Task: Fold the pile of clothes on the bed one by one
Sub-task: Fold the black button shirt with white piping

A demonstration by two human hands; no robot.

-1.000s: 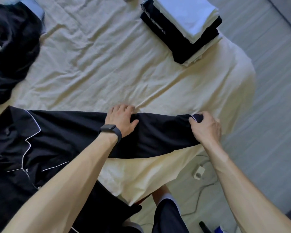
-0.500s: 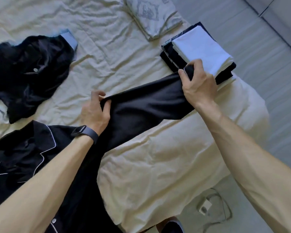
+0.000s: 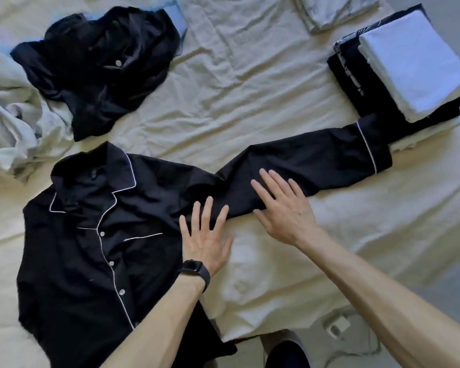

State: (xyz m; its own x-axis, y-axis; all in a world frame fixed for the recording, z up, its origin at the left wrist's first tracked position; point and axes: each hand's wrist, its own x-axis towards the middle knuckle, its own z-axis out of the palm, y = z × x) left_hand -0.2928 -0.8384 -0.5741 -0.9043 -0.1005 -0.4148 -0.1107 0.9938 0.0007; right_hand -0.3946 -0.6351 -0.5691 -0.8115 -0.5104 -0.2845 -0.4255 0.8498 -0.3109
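Note:
A black pyjama shirt (image 3: 91, 248) with white piping lies face up on the cream bed sheet (image 3: 250, 88), collar toward the far side. Its right sleeve (image 3: 329, 158) stretches out flat to the right, the cuff ending near a stack of folded clothes (image 3: 409, 70). My left hand (image 3: 205, 235), with a dark watch on the wrist, rests flat with straight fingers at the sleeve's armpit end. My right hand (image 3: 284, 208) presses flat on the middle of the sleeve, fingers spread. A crumpled dark garment (image 3: 101, 62) with a pale blue cuff lies at the far left.
A rumpled pale duvet (image 3: 14, 115) bunches at the left edge. A patterned pillow (image 3: 332, 9) sits at the top. The bed's near right corner drops to a grey floor (image 3: 436, 301) with a white charger (image 3: 337, 326) and cable.
The sleeve, held up by both hands before, now lies flat on the bed. Both hands have let go of it and press on it with straight fingers.

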